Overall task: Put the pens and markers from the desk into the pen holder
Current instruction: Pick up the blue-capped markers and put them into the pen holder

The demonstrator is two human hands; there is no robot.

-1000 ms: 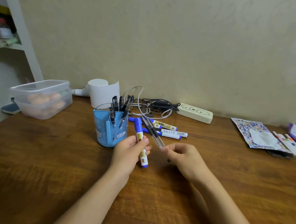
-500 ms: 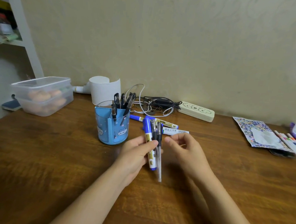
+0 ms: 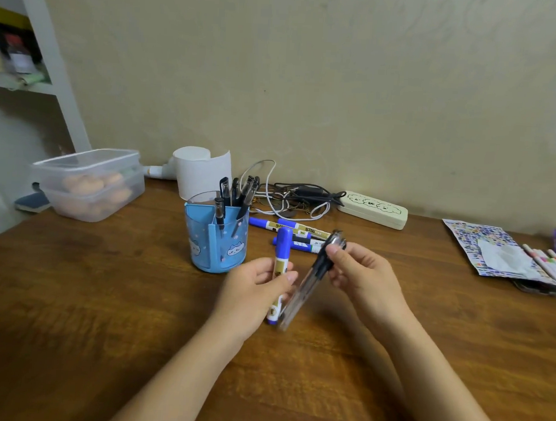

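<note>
A blue pen holder (image 3: pixel 215 239) with cartoon cats stands on the wooden desk (image 3: pixel 104 298), with several black pens (image 3: pixel 235 192) upright in it. My left hand (image 3: pixel 253 289) grips a blue-capped white marker (image 3: pixel 280 268), cap up, just right of the holder. My right hand (image 3: pixel 357 272) pinches the dark top ends of clear-barrelled pens (image 3: pixel 301 292), which slant down to the left and look blurred. Behind my hands, several blue-and-white markers (image 3: pixel 296 235) lie flat on the desk.
A lidded clear box (image 3: pixel 88 184) sits at the back left, with a white paper roll (image 3: pixel 201 171) behind the holder. Tangled cables (image 3: pixel 290 198) and a cream power strip (image 3: pixel 373 210) lie along the wall. A patterned packet (image 3: pixel 493 250) and thin markers (image 3: pixel 550 266) are at the right edge.
The clear pens, held upright beside the marker half a second ago, now hang tilted from my right hand, apart from my left. My left hand still holds the marker.
</note>
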